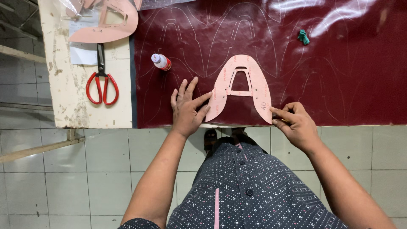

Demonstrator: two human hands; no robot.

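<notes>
**Hands steadying a pink pattern on dark red sheet**

A worn cream tabletop (pixel 72 97) carries a glossy dark red sheet (pixel 339 85) marked with pale traced outlines. Below the edge lies a floor of pale grey tiles (pixel 63 182).

At the centre, a pink horseshoe-shaped pattern piece (pixel 242 87) lies flat on the sheet. The left hand (pixel 186 108), at 9 o'clock from it, rests flat with fingers spread, fingertips pressing its left leg. The right hand (pixel 296 123), at 4 o'clock, has fingers pinched together at the right leg's tip; whether they hold a marking tool cannot be told.

At 10 o'clock lies a small white bottle with a red band (pixel 161 62). Farther left are red-handled scissors (pixel 101 80), with another pink pattern piece (pixel 108 23) beyond them at 12 o'clock. A small green scrap (pixel 303 37) sits at 2 o'clock.
</notes>
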